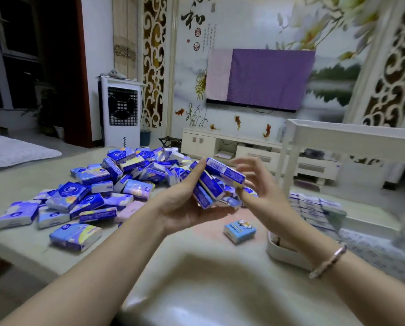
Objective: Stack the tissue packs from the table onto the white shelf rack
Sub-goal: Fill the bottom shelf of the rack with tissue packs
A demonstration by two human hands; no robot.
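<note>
A big heap of blue and purple tissue packs (pixel 98 184) covers the left and middle of the table (pixel 196 267). My left hand (pixel 185 198), palm up above the table, grips a bundle of several tissue packs (pixel 210 187) stacked side by side. My right hand (pixel 260 187) is beside the bundle with its fingers spread and loosely curled, touching the right edge of the top pack. The white shelf rack (pixel 352 142) stands at the right, and rows of tissue packs (pixel 314 208) lie stacked on its lower level.
A single light-blue tissue pack (pixel 239 230) lies alone on the table near my right wrist. A white tray (pixel 286 252) sits at the table's right edge under my right forearm. Behind are a TV cabinet (pixel 220 142) and a white air cooler (pixel 122 114).
</note>
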